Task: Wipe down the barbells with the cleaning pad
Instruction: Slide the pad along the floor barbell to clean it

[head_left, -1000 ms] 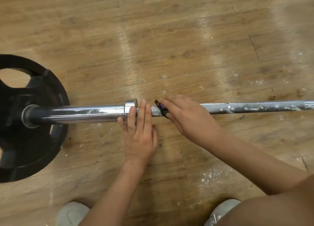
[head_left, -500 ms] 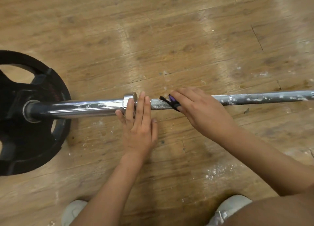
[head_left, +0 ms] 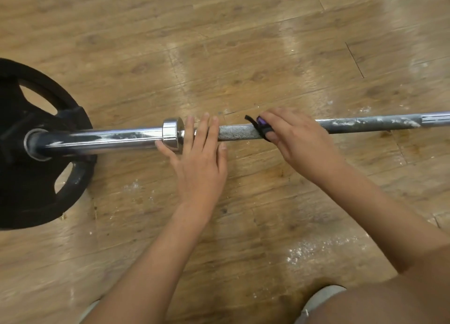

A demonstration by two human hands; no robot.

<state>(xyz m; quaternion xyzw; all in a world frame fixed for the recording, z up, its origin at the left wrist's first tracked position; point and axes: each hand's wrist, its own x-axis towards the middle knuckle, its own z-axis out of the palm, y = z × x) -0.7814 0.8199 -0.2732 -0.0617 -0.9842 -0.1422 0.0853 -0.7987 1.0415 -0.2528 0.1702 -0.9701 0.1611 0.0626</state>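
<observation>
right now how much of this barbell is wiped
Done: the knurled stretch beside the collar looks clean. In hand: the right hand holds the cleaning pad on the shaft; the left hand steadies it. Left: chalk streaks further right and smears on the sleeve.

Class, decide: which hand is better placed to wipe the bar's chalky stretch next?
Right: the right hand holds the cleaning pad on the bar beside the chalk; the left hand has none.

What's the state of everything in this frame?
Barbell: on the floor, white residue right of the pad.
Cleaning pad: wrapped over the bar.
Left hand: flat, fingers straight on the bar beside the collar.
Right hand: grips the pad.
Weight plate: loaded on the sleeve.
</observation>
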